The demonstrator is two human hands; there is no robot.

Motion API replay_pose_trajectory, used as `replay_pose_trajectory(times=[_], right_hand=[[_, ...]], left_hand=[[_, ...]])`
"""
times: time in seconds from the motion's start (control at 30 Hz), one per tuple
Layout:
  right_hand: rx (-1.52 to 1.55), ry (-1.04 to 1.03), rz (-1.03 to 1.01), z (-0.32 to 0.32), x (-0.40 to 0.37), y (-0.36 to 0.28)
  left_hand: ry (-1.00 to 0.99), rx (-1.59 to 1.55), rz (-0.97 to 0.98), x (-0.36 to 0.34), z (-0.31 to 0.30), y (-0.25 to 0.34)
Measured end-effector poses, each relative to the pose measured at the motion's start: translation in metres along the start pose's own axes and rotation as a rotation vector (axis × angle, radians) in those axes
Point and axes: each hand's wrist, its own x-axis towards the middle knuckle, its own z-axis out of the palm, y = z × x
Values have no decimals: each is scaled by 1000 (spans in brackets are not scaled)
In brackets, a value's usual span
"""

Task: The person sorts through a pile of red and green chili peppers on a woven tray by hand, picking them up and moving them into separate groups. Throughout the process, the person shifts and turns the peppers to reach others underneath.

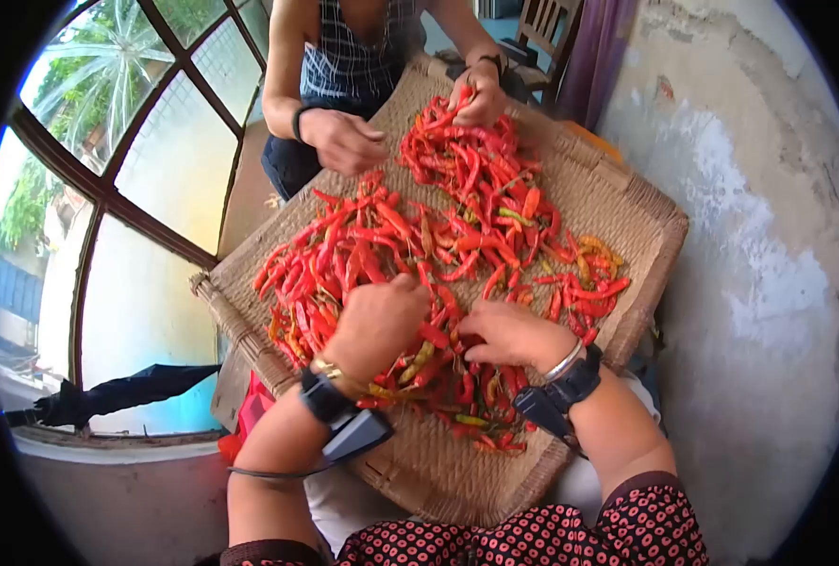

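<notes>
Red chili peppers (344, 250), with a few yellow and green ones among them, lie heaped on a woven tray (448, 472). Over the near part of the heap, my left hand (382, 321) is closed, its fingers curled down among the peppers. Whatever it grips is hidden behind the knuckles. A red chili pepper (434, 336) shows just beside those fingers. Opposite it, my right hand (514, 335) reaches in from the right, fingers and thumb bent inward at the peppers. What lies between its fingertips cannot be made out.
Across the tray, another person's hands (344, 141) work over the far peppers, one holding a red pepper. A window (155, 217) is on the left, with a dark folded umbrella (136, 391) below it. A rough plaster wall (740, 236) rises close on the right.
</notes>
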Motion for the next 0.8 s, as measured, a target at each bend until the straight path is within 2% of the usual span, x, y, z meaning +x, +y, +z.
replay_pose_trajectory(times=[0.03, 0.1, 0.17, 0.3, 0.37, 0.4, 0.43, 0.5, 0.53, 0.6, 0.63, 0.7, 0.73, 0.77, 0.8], right_hand=[[-8, 14, -2, 2, -1, 2], [-1, -87, -14, -12, 3, -6], [35, -128, 80, -20, -3, -19], [-45, -265, 85, -18, -2, -17], [-72, -220, 108, -14, -2, -17], [-69, -222, 110, -12, -2, -17], [-75, -194, 108, -11, -2, -18], [-85, -166, 106, -12, 0, -20], [-96, -183, 127, -13, 1, -21], [-107, -202, 149, -13, 0, -21], [-87, -183, 133, -13, -1, -20], [-65, -168, 117, -14, -2, -18], [-50, -150, 102, -15, -3, -18], [-35, -133, 90, -14, -5, -17], [-28, -134, 95, -11, -6, -16]], left_hand=[[-25, 7, -33, 10, 11, 7], [-78, 19, -111, 25, 17, 8], [-115, 0, -107, 29, 31, 11], [-127, -79, -70, 28, 29, 10], [65, -329, 35, 25, 15, 5], [72, -471, -77, 29, 5, 2], [184, -652, -78, 33, -2, -3], [147, -855, -158, 47, -11, -20], [147, -860, -160, 55, -17, -22], [357, -1059, -267, 65, -29, -23], [358, -1059, -268, 64, -26, -24], [218, -646, -116, 59, -7, -23], [258, -580, 14, 51, 6, -17], [52, -471, 2, 42, 14, -11], [-47, -407, -8, 31, 3, 3]])
